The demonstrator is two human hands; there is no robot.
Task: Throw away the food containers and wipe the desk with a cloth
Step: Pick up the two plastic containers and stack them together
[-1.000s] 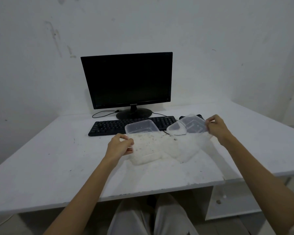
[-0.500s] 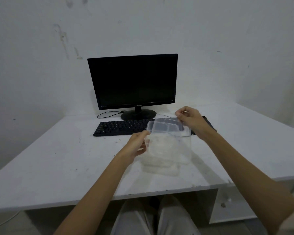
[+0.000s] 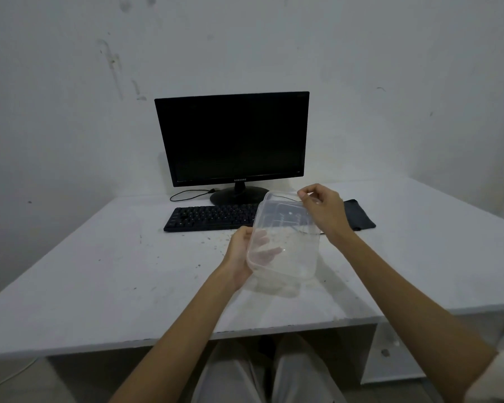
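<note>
- A seated person holds a nested stack of clear plastic food containers (image 3: 288,257) just above the white desk (image 3: 99,280), at centre frame, in front of the keyboard (image 3: 210,218).
- The left hand (image 3: 240,257) grasps the stack at its left side, fingers showing through the plastic underneath.
- The right hand (image 3: 323,212) pinches the stack's far rim between thumb and fingertips, right of centre.
- The step in hand appears to be gathering the containers into 1 bundle for disposal; nothing has been thrown away yet.
- No bin shows in the frame, so the next move likely calls for carrying the stack off the desk with a firm hold so the loose, light pieces do not slide apart.
- Wiping comes after: crumbs (image 3: 218,239) speckle the desk just left of the stack, and a dark cloth (image 3: 360,218) lies right of the keyboard, behind the right wrist.
- Count: at least 2 containers nested, exact number unclear through the clear plastic; 1 cloth; 1 keyboard; 1 black monitor (image 3: 233,141), screen off, at upper centre.
</note>
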